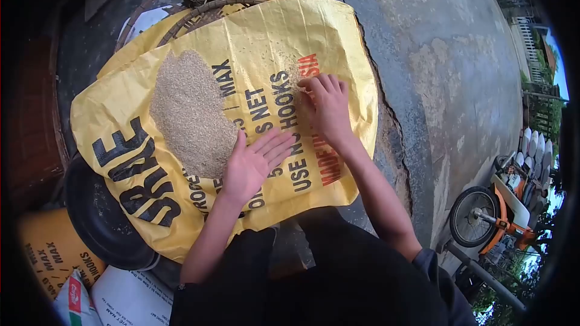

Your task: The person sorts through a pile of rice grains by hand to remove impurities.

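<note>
A yellow woven sack (pixel 254 30) with black and red lettering lies spread out in front of me. On its left part rests a large pile of pale grain (pixel 190 108), with a thin scatter of grains near the red letters. My left hand (pixel 252 162) is palm up beside the pile's lower right edge, fingers apart, holding nothing. Over the scattered grains, my right hand (pixel 328 105) has its fingers curled down with the tips close together. Whatever may be between those fingertips is too small to make out.
A black round basin (pixel 106 217) stands at the lower left, near an orange sack (pixel 51 247) and a white printed sack (pixel 130 296). Woven baskets (pixel 175 24) lie behind the yellow sack. A motorbike (pixel 501 211) is parked far right on the concrete.
</note>
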Demonstrator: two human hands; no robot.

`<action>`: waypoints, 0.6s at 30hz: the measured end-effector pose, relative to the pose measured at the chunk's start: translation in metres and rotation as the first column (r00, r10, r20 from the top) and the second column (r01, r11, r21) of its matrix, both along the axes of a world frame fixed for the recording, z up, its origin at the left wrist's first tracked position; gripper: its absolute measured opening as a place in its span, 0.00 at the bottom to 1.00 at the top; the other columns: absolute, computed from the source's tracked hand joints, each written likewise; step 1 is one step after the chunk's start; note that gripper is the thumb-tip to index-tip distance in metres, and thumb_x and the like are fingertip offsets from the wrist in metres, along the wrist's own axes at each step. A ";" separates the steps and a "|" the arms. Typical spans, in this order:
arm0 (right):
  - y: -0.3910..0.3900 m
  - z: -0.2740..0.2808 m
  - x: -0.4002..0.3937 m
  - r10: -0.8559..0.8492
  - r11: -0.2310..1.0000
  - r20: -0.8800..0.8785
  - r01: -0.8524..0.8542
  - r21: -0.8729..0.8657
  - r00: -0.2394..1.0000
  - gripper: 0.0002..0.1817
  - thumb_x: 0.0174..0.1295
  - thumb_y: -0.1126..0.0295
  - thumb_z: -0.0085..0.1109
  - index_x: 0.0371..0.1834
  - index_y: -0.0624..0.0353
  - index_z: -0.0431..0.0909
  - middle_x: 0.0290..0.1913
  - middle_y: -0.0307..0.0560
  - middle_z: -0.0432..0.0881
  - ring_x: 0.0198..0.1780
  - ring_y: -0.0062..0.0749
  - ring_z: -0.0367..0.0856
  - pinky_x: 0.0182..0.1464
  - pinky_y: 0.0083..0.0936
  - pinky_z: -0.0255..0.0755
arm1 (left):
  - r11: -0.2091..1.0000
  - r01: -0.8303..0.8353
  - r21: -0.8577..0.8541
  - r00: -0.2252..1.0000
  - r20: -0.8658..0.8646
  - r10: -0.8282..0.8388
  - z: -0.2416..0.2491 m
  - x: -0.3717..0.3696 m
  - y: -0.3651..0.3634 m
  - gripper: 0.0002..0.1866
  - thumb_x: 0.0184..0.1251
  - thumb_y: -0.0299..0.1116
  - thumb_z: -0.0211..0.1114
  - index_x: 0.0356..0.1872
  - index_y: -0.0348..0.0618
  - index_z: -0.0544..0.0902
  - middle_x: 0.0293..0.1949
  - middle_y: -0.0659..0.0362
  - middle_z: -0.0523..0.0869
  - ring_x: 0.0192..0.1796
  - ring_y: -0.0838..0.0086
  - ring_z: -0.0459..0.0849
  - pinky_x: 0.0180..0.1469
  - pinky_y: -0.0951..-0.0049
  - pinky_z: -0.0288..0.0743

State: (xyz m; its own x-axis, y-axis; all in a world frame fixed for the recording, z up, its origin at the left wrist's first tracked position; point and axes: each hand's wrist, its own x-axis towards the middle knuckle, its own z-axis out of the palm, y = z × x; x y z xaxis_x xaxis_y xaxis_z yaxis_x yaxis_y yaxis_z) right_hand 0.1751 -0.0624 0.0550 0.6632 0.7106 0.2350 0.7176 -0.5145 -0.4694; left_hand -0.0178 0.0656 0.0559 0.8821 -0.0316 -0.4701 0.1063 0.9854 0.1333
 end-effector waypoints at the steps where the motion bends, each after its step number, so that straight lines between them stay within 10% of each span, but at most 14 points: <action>1: 0.006 -0.001 0.003 0.000 0.999 0.007 0.000 -0.037 1.000 0.12 0.61 0.69 0.70 0.47 0.53 0.81 0.45 0.43 0.78 0.52 0.41 0.76 0.58 0.41 0.63 | 1.000 -0.009 -0.005 1.000 0.002 0.009 -0.005 -0.005 -0.006 0.47 0.84 0.64 0.36 0.78 0.22 0.54 0.78 0.30 0.60 0.82 0.44 0.59 0.84 0.49 0.53; 18: 0.020 -0.006 0.019 0.120 0.975 0.105 -0.097 -0.198 0.987 0.08 0.63 0.66 0.69 0.42 0.51 0.80 0.44 0.40 0.78 0.53 0.39 0.75 0.55 0.38 0.62 | 0.995 0.023 -0.093 0.999 0.047 -0.018 -0.041 -0.033 -0.027 0.48 0.82 0.67 0.38 0.77 0.25 0.59 0.77 0.34 0.64 0.82 0.46 0.60 0.85 0.48 0.49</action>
State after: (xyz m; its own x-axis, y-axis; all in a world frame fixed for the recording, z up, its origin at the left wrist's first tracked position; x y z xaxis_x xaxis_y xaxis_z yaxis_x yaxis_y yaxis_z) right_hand 0.1941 -0.0423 0.0490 0.5559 0.8160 0.1582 0.8177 -0.5027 -0.2805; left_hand -0.0506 0.0384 0.0148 0.9012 -0.0916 -0.4235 0.1226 0.9914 0.0463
